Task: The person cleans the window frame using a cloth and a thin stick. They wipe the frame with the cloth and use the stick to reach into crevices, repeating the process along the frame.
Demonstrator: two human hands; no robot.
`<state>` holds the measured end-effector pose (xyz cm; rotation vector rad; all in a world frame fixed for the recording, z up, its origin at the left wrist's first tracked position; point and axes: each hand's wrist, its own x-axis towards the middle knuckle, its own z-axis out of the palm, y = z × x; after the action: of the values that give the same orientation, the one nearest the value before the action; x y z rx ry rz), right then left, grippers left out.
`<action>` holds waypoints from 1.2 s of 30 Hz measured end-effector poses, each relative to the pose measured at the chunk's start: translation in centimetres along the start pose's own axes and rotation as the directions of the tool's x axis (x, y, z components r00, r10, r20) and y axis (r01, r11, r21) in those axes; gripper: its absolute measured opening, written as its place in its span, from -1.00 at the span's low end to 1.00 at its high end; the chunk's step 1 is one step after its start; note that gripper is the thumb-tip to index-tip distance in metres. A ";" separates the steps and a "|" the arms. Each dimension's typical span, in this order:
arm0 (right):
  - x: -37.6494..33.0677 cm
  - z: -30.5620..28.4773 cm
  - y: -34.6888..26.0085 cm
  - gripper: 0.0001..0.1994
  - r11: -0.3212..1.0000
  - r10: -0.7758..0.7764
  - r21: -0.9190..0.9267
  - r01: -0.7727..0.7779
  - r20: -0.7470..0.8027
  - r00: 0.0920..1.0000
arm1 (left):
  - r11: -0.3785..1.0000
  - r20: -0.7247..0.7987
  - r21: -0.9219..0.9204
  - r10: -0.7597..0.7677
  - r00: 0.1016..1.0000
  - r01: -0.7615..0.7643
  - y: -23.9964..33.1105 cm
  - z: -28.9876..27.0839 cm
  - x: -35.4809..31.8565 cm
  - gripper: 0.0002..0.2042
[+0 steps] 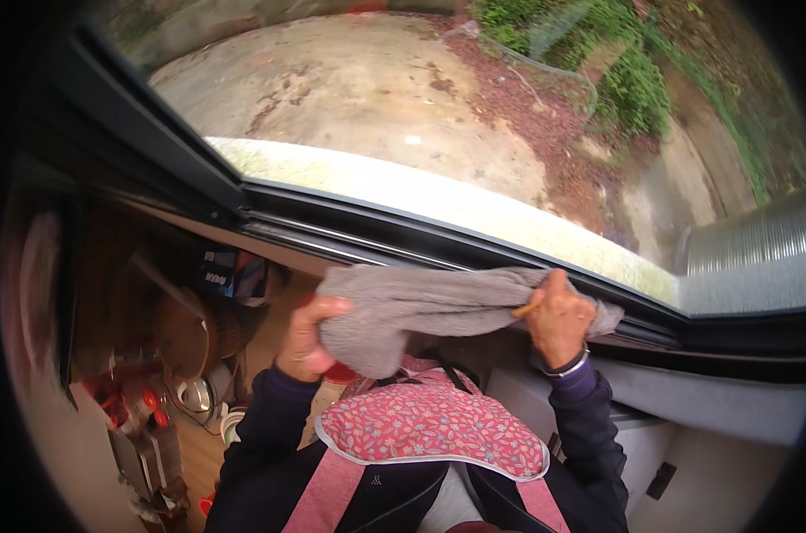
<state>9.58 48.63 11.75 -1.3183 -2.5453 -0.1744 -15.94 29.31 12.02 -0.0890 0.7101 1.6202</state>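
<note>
A grey cloth (pixel 421 302) is stretched between my two hands in front of the window's lower frame. My left hand (pixel 307 336) grips its left end, with the thumb on top and the other fingers partly hidden. A loose fold of the cloth hangs down beside that hand. My right hand (pixel 560 322) is closed round the bunched right part, close to the dark window track (pixel 474 258). A thin tan stick-like piece (pixel 526 310) pokes out from the right fingers; its kind I cannot make out. The cloth's right tip lies beyond my right hand, over the track.
A pink flowered baby carrier (pixel 430 417) is strapped on my front. At the lower left are a round woven basket (pixel 187 331), a dark blue box (pixel 231 274) and red-lidded jars (pixel 154 404). Past the glass lie concrete ground and a ribbed metal cylinder (pixel 750 244). A white cabinet (pixel 638 453) stands at right.
</note>
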 end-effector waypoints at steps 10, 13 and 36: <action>8.1 0.5 -21.1 -0.94 0.863 -0.429 0.220 0.456 -0.159 0.889 | 0.793 0.066 -0.125 0.606 0.792 -0.596 11.8 -5.9 -10.6 -0.63; 9.4 2.2 -26.6 -0.94 0.812 -0.407 0.321 0.487 -0.287 0.867 | 0.677 -0.067 -0.005 0.734 0.676 -0.736 13.2 -6.9 -13.3 -0.61; 0.9 -3.1 -7.2 -0.83 -0.781 0.284 0.574 0.247 -0.025 0.958 | 0.370 0.736 0.645 -0.067 0.673 -0.668 1.8 14.0 -6.2 -0.32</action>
<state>3.82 44.47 15.10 -0.0664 -0.6666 1.7433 -11.64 30.73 26.80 1.5084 0.9585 1.2512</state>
